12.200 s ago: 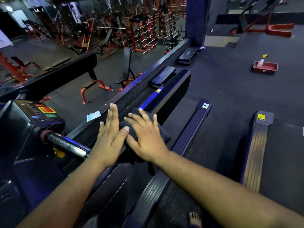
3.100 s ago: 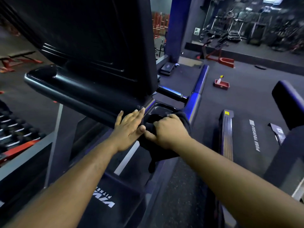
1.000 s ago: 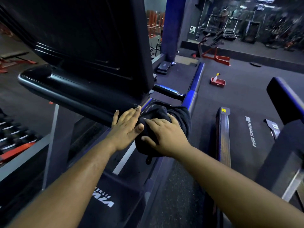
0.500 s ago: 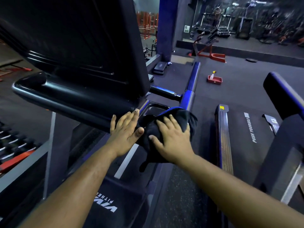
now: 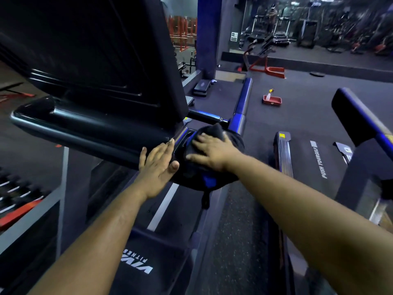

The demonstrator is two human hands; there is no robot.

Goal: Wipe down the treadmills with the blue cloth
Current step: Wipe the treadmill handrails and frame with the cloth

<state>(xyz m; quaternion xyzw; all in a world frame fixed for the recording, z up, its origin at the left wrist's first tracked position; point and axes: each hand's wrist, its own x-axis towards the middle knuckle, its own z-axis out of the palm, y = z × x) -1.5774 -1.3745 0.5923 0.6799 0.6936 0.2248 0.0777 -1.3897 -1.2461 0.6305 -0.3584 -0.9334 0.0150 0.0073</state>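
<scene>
Pressing down with spread fingers, the right hand lies flat on the blue cloth, which is bunched over the corner tray of the treadmill console, just right of the frame's middle. Part of the cloth spills over the tray's near edge, and a dark strap-like end hangs toward 6 o'clock. At the cloth's 9 o'clock, the left hand rests flat on the console's lower edge, its fingers straight and close together, the thumb out toward the cloth and just beside it. The console's large dark panel tilts up at 11 o'clock. A handrail with blue highlights runs away from the cloth toward 12 o'clock. The neighbouring treadmill belt, printed PUSH YOURSELF, lies at 3 o'clock. Well apart on the floor at 1 o'clock sits a red tray with a spray bottle in it.
</scene>
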